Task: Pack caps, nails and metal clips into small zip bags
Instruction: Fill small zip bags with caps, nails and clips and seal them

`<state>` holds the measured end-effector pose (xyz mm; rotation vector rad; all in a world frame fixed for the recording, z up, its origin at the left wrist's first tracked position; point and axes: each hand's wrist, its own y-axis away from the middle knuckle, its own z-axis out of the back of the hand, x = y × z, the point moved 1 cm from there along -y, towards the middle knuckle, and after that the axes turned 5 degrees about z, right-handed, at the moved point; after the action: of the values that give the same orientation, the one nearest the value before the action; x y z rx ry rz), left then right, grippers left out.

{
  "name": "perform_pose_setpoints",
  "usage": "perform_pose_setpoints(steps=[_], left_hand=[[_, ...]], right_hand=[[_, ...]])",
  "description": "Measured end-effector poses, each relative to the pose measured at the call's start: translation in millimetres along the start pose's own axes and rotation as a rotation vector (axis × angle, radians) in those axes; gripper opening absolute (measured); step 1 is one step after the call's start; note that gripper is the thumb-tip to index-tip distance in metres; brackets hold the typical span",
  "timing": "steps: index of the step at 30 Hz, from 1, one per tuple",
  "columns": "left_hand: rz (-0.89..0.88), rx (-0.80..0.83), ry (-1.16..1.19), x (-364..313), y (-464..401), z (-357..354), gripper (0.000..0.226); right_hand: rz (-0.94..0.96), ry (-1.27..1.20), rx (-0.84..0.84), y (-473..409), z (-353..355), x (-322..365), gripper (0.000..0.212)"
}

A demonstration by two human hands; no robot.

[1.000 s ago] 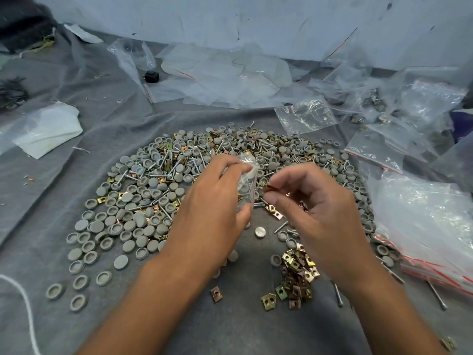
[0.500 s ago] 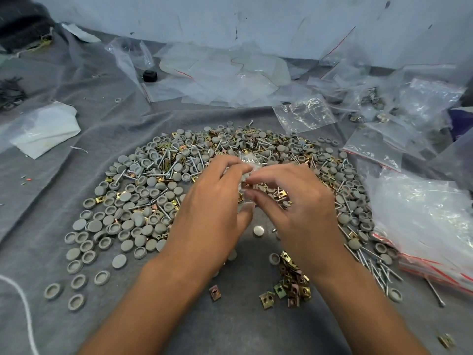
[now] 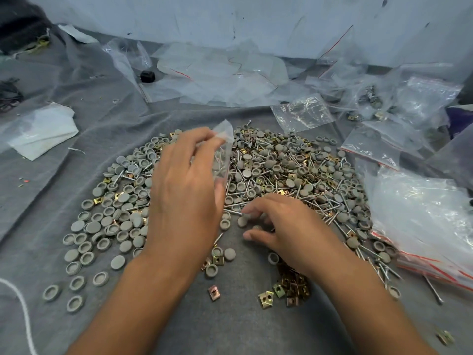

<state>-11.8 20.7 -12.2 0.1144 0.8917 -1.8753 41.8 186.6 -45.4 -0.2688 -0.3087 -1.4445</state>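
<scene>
Pinching a small zip bag [image 3: 225, 149] upright, the left hand [image 3: 184, 196] hovers; right hand [image 3: 289, 231] fingers [image 3: 252, 210] curl onto grey caps [image 3: 242, 221].

I see a grey cloth [image 3: 64, 190] under it all. A white rope [image 3: 19, 301] lies at my left. A small black thing [image 3: 147, 76] sits far back.

A pile [image 3: 268, 170] of caps, nails and clips lies on the cloth [image 3: 230, 326] behind and around the 2 hands, with the zip bag [image 3: 224, 152] in the left hand [image 3: 184, 198] above it. Clips [image 3: 289, 288] lie under the right hand's [image 3: 289, 231] wrist. Bags [image 3: 422, 221] lie right of that hand, more bags [image 3: 220, 78] behind the pile.
</scene>
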Motion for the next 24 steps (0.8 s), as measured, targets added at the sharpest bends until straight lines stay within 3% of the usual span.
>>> perform_pose_setpoints(steps=[5,11,13,16,18,24], left_hand=[[-0.036,0.188,-0.006,0.8,3.1,-6.4,0.06],[-0.031,0.25,0.114,4.0,1.3,-9.1,0.055],[-0.029,0.268,0.134,4.9,0.7,-10.1,0.056],[-0.036,0.285,0.136,5.5,0.4,-11.9,0.058],[-0.039,0.3,0.134,4.2,1.1,-13.5,0.059],[-0.059,0.32,0.112,1.0,2.3,-14.3,0.06]], right_hand=[[0.009,-0.029,0.017,-0.9,-2.5,3.4,0.015],[0.03,-0.12,-0.001,0.2,-1.5,2.5,0.009],[0.026,-0.193,-0.119,3.6,7.5,0.4,0.01],[0.113,-0.262,-0.468,7.5,21.3,4.6,0.013],[0.179,-0.246,-0.607,6.7,22.3,11.8,0.014],[0.199,-0.131,-0.605,0.5,12.6,19.8,0.023]])
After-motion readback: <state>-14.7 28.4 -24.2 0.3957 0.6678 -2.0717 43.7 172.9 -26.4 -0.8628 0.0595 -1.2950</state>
